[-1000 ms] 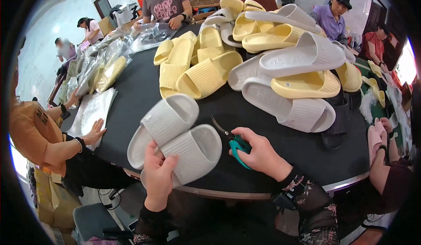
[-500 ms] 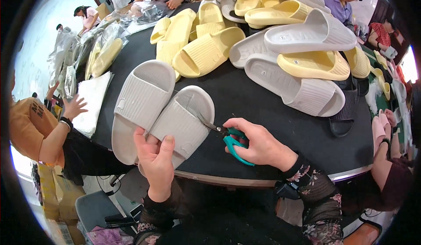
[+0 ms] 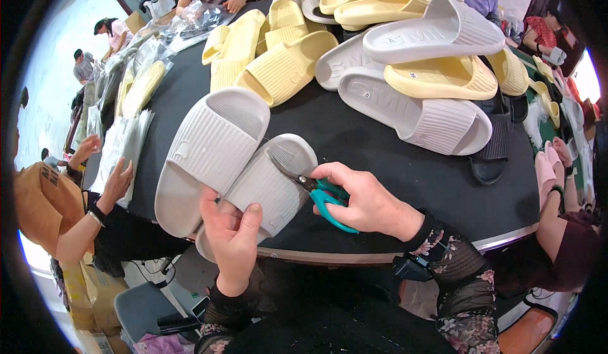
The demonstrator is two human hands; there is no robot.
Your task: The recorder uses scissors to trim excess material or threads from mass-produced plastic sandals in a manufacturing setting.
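Slippers in hand: pale grey pair of slide slippers (image 3: 234,160) is lying soles-up at the lower left of centre, hanging over the near edge of the counter (image 3: 380,145); since a second ago it is sitting nearer the person and the two are overlapping more.
Left hand: left hand (image 3: 231,230) is clenching the heel end of the nearer slipper, thumb on top, fingers wrapped beneath; it is keeping the hold it had half a second ago.
Right hand: right hand (image 3: 370,199) is grasping teal-handled scissors (image 3: 313,189), fingers through the loops.
Scissor blades: they are pointing toward upper left and now lying on the ribbed sole of the nearer slipper; a second ago they were hanging clear of it, so trimming appears to be under way.
Blade gap: too small to tell whether they are parted.
Just beyond: grey slippers (image 3: 411,110) and yellow slippers (image 3: 278,62) are lying piled across the upper centre and upper right.
Far right: black slipper (image 3: 491,154) is resting beside the grey pile.
Left edge: stack of clear bags (image 3: 123,145) is lying under another person's hand (image 3: 117,180).
Around the counter: other people are sitting at the top, left and right rims.
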